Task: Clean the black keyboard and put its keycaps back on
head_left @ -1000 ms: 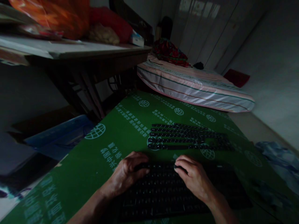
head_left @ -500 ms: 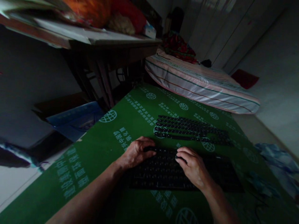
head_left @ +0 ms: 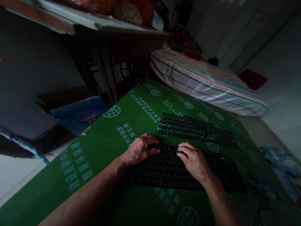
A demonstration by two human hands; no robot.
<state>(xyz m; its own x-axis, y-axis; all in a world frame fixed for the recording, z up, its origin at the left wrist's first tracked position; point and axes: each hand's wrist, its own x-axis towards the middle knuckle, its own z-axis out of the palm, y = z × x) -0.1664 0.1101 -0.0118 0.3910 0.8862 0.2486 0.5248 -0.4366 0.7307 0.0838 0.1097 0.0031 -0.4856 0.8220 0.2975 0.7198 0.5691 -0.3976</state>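
Observation:
A black keyboard (head_left: 169, 171) lies on the green sheet (head_left: 105, 138) in front of me, its key area largely without caps. My left hand (head_left: 144, 147) is closed around its far left corner, thumb on top and fingers over the back edge. Above the back row, my right hand (head_left: 192, 160) pinches a small black keycap (head_left: 178, 152) between thumb and fingertips. Whether the cap touches the keyboard, I cannot tell. Beyond the keyboard, loose black keycaps (head_left: 188, 137) lie in several rows, laid out like a key layout.
A wooden table (head_left: 127, 34) loaded with bags stands at the far left. Beneath it sits a blue box (head_left: 80, 113). A bed with a striped mattress (head_left: 204, 80) is at the back. Crumpled plastic (head_left: 282, 160) and a dark cable (head_left: 261, 213) lie at the right.
The view has shifted a little, so the scene sits slightly higher and further right. Both hands keep nearly the same hold and place on the keyboard.

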